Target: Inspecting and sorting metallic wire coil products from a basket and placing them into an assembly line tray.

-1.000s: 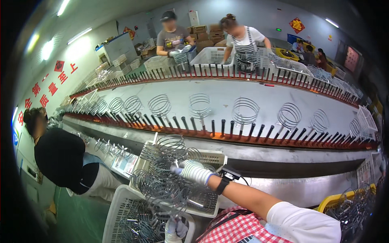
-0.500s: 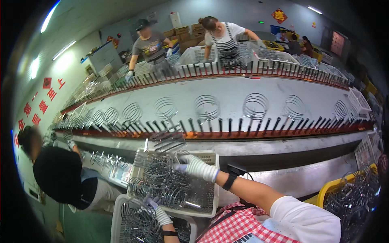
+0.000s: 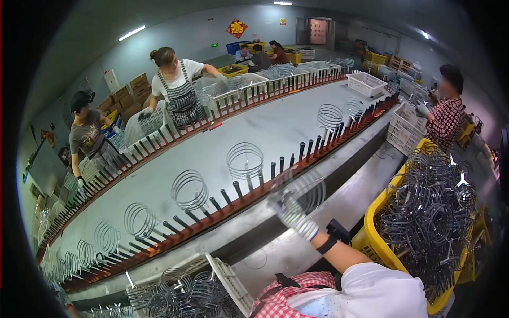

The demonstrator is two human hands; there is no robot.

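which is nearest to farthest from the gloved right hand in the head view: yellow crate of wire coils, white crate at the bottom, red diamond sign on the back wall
Measured from the right hand:
1. Yellow crate, just to its right, piled with wire coils.
2. White crate, lower left, also holding coils.
3. Red diamond sign, high on the far wall beyond the long table.

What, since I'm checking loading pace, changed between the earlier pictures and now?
The right hand left the white crate and rose toward the peg rail, gripping a blurred wire coil. The left hand dropped from view. The hanging coils on the rail remain.
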